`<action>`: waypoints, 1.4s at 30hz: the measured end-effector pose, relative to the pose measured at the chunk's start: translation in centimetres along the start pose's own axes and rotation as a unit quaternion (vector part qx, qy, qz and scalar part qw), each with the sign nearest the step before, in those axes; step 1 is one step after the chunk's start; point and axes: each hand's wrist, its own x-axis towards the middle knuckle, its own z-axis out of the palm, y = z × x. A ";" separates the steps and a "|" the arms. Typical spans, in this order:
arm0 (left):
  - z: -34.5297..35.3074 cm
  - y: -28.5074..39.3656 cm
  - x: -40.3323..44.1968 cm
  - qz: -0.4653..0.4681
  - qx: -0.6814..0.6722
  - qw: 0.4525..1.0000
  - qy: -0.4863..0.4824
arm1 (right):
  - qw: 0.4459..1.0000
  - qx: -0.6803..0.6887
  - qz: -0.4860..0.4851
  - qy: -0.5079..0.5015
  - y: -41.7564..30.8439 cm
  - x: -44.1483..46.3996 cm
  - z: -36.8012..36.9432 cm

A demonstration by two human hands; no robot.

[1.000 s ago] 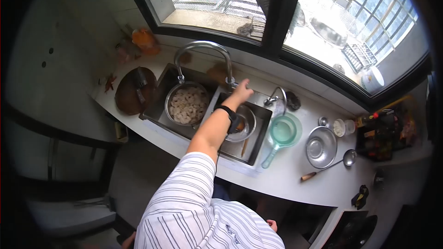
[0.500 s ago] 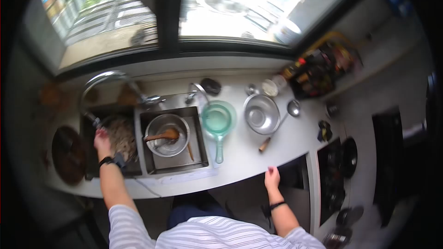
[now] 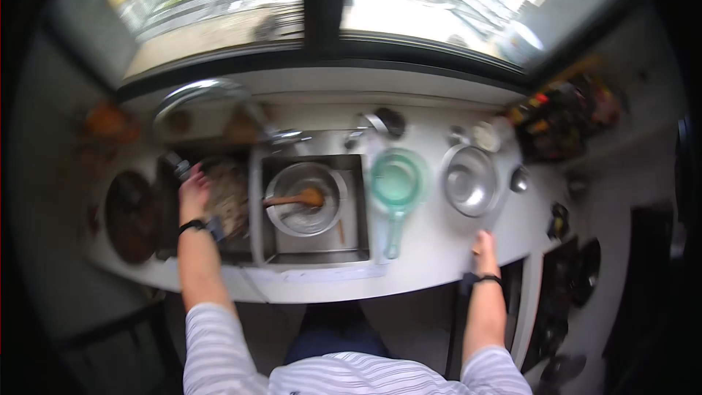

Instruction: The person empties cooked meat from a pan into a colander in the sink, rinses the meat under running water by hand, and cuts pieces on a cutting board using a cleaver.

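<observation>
My left hand (image 3: 194, 192) is over the left sink basin, its blurred fingers right beside the faucet's spray head (image 3: 178, 167). Below and right of it lies a pale brown, lumpy mass (image 3: 228, 197) whose kind I cannot make out. At the counter's front edge, my right hand (image 3: 482, 243) is closed around the wooden handle end of a metal ladle (image 3: 519, 179), covering the handle. Just above that hand stands a steel bowl (image 3: 469, 181). In the right basin, a wooden spoon (image 3: 311, 197) rests in a metal bowl (image 3: 281, 227).
A green plastic dipper (image 3: 395, 178) lies on the counter (image 3: 431, 249), between sink and steel bowl. Left of the sink is a dark round board or lid (image 3: 131, 216). A rack of bottles and jars (image 3: 567, 117) stands at the back right, below the window.
The view has shifted, moving the counter rightward in frame. My right hand has risen from below the counter edge to the ladle's handle. My left hand stays by the spray head.
</observation>
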 end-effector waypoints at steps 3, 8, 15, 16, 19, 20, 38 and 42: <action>2.6 -0.2 -2.2 0.016 -0.007 1.000 0.013 | 0.991 0.126 0.027 0.040 -1.6 -5.6 -3.9; 4.8 0.8 -3.3 0.023 0.000 0.997 0.067 | 0.986 -0.016 -0.165 -0.010 -7.1 -23.0 -9.2; 3.5 1.9 -2.5 -0.040 -0.027 0.999 -0.017 | 0.921 -0.271 -0.197 -0.198 -13.9 -38.9 -3.9; 3.5 2.6 -2.9 -0.057 -0.013 0.996 -0.072 | 0.907 -0.260 -0.225 -0.244 -14.4 -40.1 -0.8; 3.3 4.2 -3.9 -0.077 0.046 0.991 -0.095 | 0.857 -0.367 -0.202 -0.301 -13.8 -42.5 7.9; 3.0 4.9 -4.3 -0.096 0.050 0.986 -0.126 | 0.843 -0.384 -0.191 -0.325 -12.3 -42.5 10.8; 0.8 2.1 -6.0 0.331 0.722 0.596 -0.119 | 0.805 -0.354 -0.147 -0.453 -6.5 -47.1 36.8; 0.2 3.2 -7.8 0.335 0.731 0.516 -0.296 | 0.824 -0.330 -0.206 -0.412 -6.6 -45.9 36.1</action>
